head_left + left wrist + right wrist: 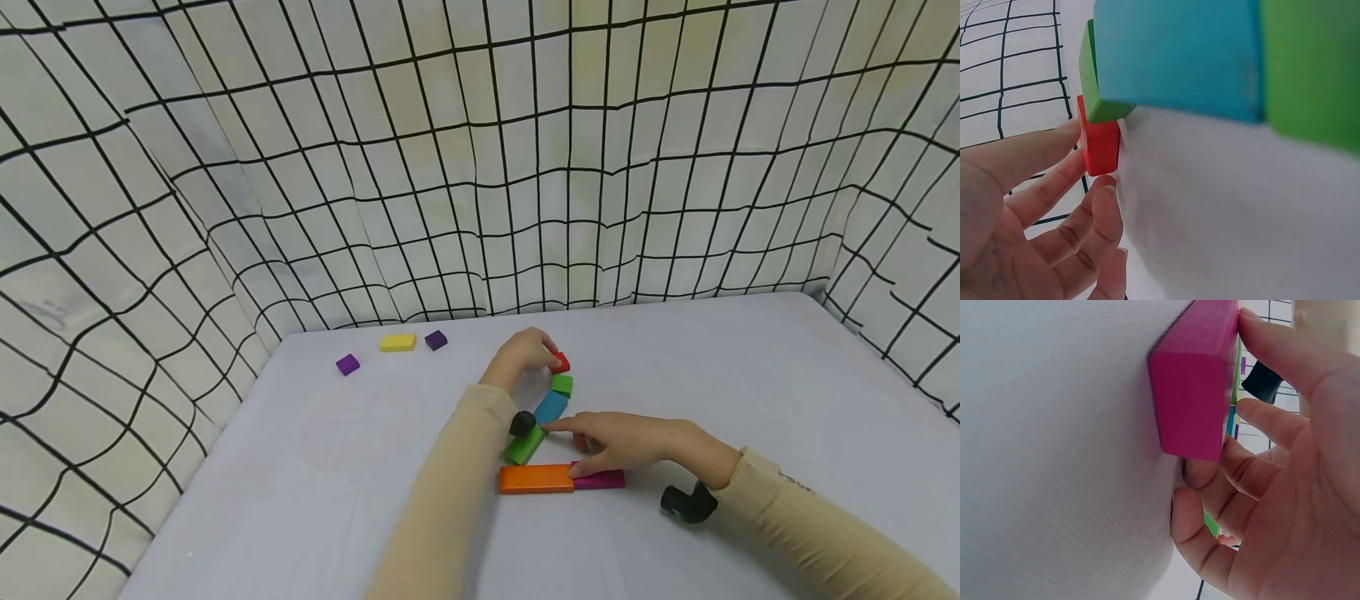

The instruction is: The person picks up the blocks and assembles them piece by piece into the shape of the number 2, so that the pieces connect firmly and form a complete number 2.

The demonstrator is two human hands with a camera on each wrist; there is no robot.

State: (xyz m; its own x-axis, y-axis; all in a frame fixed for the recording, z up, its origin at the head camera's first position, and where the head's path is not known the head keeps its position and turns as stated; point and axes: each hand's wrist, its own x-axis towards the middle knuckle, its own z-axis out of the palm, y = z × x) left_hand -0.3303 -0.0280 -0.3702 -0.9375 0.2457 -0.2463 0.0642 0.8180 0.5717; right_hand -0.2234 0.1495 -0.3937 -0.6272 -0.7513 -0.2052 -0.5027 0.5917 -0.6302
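My left hand (521, 354) pinches a red block (1102, 147) between thumb and fingers at the far end of a curved row of blocks. Against the red one stands a small green block (562, 385), followed by a blue block (551, 407) and a longer green block (525, 446). An orange block (536, 479) and a magenta block (607, 480) lie end to end, nearest me. My right hand (633, 437) reaches over the magenta block, its index finger stretched to where blue and green meet. Its thumb rests by the orange-magenta joint; the other fingers bend loosely.
On the white table (315, 467), at the far left, lie a purple block (348, 364), a yellow block (397, 342) and a dark purple block (436, 340). A black grid-patterned white cloth (480, 192) rises behind the table and along its sides.
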